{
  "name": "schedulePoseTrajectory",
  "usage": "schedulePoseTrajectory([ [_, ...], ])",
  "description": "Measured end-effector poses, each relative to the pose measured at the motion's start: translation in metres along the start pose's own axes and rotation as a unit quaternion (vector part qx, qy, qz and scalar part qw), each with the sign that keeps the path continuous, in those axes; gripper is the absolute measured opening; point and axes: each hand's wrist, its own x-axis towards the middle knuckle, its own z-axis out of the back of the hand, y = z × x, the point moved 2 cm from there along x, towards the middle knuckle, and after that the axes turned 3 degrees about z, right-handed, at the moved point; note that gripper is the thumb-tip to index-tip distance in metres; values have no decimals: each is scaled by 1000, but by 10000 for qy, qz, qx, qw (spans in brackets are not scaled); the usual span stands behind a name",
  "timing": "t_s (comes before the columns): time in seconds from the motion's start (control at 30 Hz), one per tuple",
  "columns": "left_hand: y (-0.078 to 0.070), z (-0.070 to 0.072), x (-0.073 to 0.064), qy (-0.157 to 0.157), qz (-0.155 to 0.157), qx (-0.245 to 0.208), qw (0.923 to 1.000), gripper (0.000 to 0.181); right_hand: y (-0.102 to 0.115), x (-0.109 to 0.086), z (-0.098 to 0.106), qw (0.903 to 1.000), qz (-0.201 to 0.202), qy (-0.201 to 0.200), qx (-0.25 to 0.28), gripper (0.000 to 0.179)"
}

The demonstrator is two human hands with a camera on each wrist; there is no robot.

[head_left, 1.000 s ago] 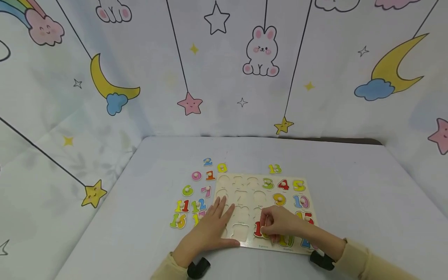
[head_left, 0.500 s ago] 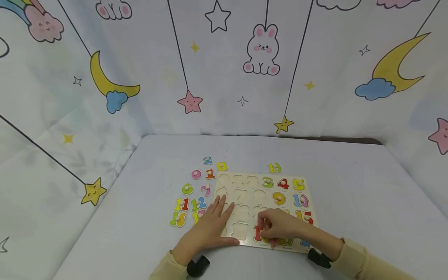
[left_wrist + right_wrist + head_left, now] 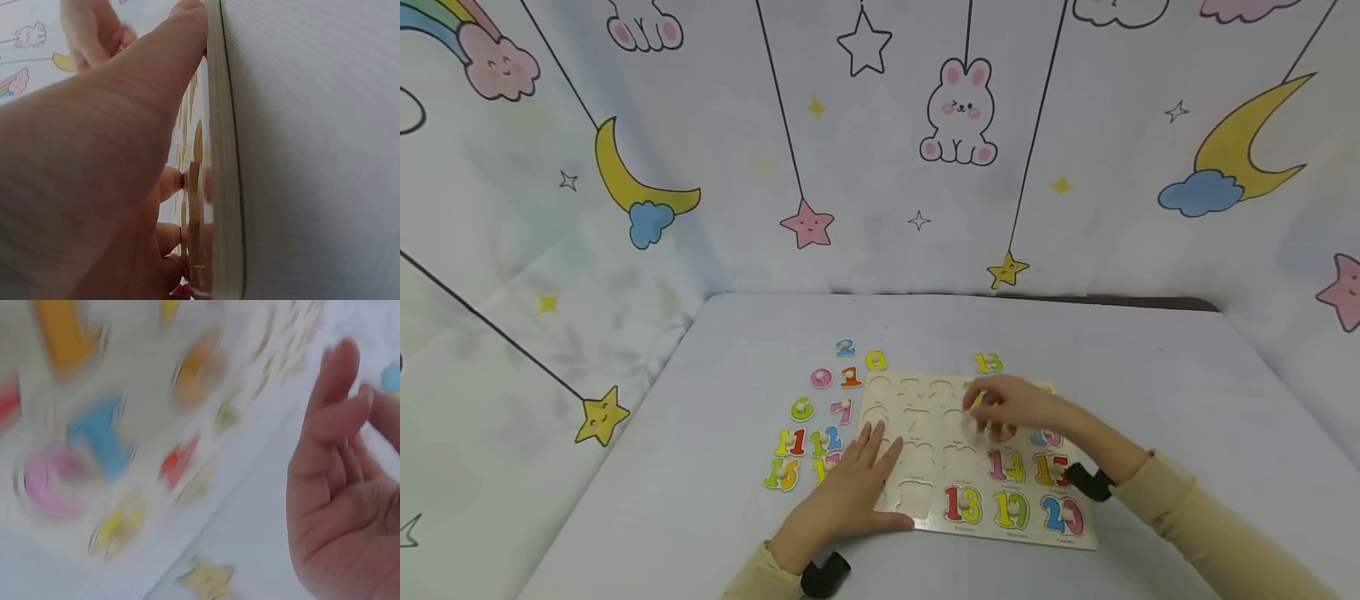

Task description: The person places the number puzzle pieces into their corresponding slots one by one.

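My left hand (image 3: 853,492) lies with its fingers spread on the left side of a wooden number puzzle board (image 3: 915,500); its thumb rests along the near edge. In the left wrist view, fingertips press beside the recesses, close to the board's side (image 3: 226,162). My right hand (image 3: 1021,403) hovers over the upper right of the board, fingers loosely bent and holding nothing, partly covering the 3, 4 and 9. In the bottom row sit the red-and-yellow 18 piece (image 3: 962,505), the 19 piece (image 3: 1012,510) and the 20 piece (image 3: 1063,516).
Loose knobbed number pieces lie left of the board, among them the 6 (image 3: 802,409), the 11 (image 3: 791,442) and the 16 (image 3: 781,473). A green-and-yellow 13 piece (image 3: 988,362) lies beyond the far edge. A printed cloth (image 3: 880,167) hangs behind the white table (image 3: 655,500).
My right hand has let go of the 18 piece, leaving it in the bottom row, and has moved up and away over the board's upper right. The left hand has stayed put.
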Motion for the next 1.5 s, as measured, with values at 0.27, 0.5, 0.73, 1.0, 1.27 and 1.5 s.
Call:
schedulePoseTrajectory([
  [0.27,-1,-4,0,3,-100,-13,9999,102,-49,27,64,9845,-1191,-1267,-215,27],
  [0.5,-2,-3,-1,-2,-59,-8,10000,103,-62,44,64,9831,-1335,-1251,-88,24],
  [0.73,-2,-5,0,-82,-110,33,9999,103,-73,51,58,9787,-1413,-1394,-515,16],
  [1.0,-2,-4,0,-36,-51,1,10000,103,-63,51,54,9695,-1229,-1679,-1293,12],
  [1.27,-1,-3,0,-9,-57,10,10000,102,-48,41,53,9663,-819,-2130,-1193,11],
  [1.5,-1,1,-1,-13,-40,32,10000,101,-24,22,24,9819,-316,-1857,210,9],
])
